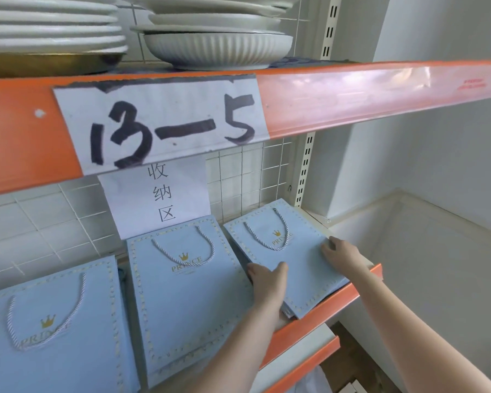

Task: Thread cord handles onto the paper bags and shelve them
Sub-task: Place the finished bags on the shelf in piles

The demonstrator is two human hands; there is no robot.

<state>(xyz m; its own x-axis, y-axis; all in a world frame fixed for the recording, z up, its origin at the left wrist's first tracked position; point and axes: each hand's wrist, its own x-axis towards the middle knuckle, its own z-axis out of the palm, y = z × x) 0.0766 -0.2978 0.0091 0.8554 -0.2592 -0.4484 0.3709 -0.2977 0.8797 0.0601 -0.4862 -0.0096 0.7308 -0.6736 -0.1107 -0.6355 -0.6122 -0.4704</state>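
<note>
I see the middle bag (187, 302) flat on the shelf (323, 316); a second bag (54, 336) lies left of it, a third bag (304, 279) right of it, plates (216, 49) above it.

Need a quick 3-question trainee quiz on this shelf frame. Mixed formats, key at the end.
1. True or false: the left hand and the right hand both touch the rightmost bag.
2. Pick one: the handwritten label reads A) 13-5, B) 15-3, C) 3-15.
3. Count: how many blue bags lie face up in a row?

Key
1. True. One hand is at each side edge of it.
2. A.
3. Three: the left bag, the middle bag and the rightmost bag.
</note>
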